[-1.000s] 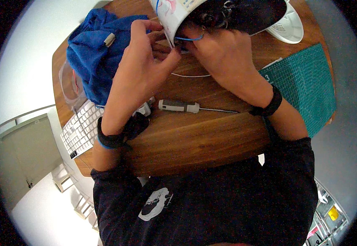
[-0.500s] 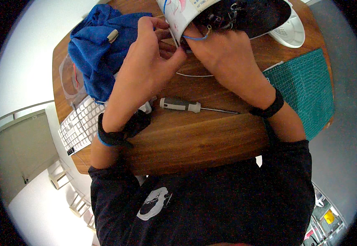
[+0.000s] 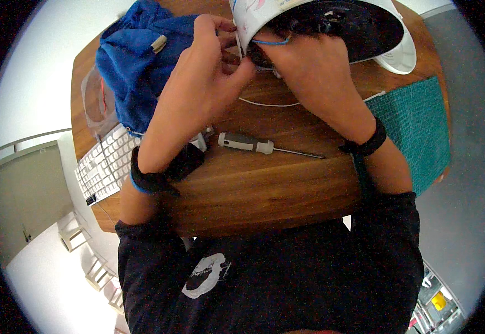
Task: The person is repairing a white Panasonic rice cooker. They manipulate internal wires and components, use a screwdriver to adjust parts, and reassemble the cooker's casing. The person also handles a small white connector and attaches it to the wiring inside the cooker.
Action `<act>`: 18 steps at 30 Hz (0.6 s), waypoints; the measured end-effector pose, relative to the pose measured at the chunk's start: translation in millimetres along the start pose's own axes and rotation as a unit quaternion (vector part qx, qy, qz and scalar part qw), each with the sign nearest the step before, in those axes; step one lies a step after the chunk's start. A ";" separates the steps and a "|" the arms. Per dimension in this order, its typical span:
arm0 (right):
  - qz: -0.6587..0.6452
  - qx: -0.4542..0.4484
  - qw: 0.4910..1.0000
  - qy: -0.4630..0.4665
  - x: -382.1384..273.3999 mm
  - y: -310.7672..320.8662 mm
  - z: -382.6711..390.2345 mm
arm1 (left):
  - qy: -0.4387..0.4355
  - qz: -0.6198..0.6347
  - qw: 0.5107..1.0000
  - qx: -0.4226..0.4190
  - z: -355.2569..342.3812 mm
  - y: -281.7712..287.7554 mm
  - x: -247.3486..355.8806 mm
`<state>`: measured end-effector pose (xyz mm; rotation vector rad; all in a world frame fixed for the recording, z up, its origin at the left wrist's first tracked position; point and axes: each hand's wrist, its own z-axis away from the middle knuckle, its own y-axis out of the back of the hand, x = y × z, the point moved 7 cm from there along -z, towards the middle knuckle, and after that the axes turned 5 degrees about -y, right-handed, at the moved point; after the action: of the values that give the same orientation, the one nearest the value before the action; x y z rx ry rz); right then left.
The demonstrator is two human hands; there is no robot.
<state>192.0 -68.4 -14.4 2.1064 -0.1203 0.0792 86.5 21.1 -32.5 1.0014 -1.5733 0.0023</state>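
At the far edge of the table a white, round-walled appliance housing [image 3: 253, 19] lies with its dark, open underside facing me. My left hand [image 3: 200, 80] grips its left rim, thumb on the near side and fingers curled against the outer wall. Reaching into the opening is my right hand [image 3: 317, 69], bent at the wrist; its fingers are hidden inside the housing. A thin blue wire [image 3: 270, 42] crosses over that hand near the rim. On the wood in front of both hands lies a screwdriver [image 3: 248, 143] with a grey and white handle, its shaft pointing right.
A blue cloth [image 3: 136, 61] is heaped at the left, above a white keyboard [image 3: 108, 167]. To the right lies a green cutting mat [image 3: 420, 128], with a white round part [image 3: 401, 58] beyond it. A white cable [image 3: 270, 104] runs under my right wrist.
The housing has tipped and shifted slightly right, showing more of its dark inside. Both hands stay at its rim and opening, with little movement. The screwdriver lies where it was.
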 end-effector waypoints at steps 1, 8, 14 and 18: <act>0.015 -0.009 1.000 -0.008 0.5 -1.3 0.3 | 0.001 -0.002 1.000 -0.002 -0.3 -0.1 1.2; 0.000 -0.012 1.000 0.005 1.6 -4.5 3.2 | 0.038 0.032 0.998 -0.023 5.0 -1.6 -7.5; -0.001 -0.021 1.000 0.004 8.0 -6.2 8.5 | 0.126 0.070 0.985 -0.097 -7.9 6.9 34.9; 0.006 0.022 1.000 0.016 7.6 1.6 5.8 | 0.116 0.059 0.989 -0.065 -6.9 6.2 29.6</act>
<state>199.4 -74.6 -15.2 2.1480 -0.1121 0.1233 90.9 11.3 -3.4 0.7762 -1.3983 0.0950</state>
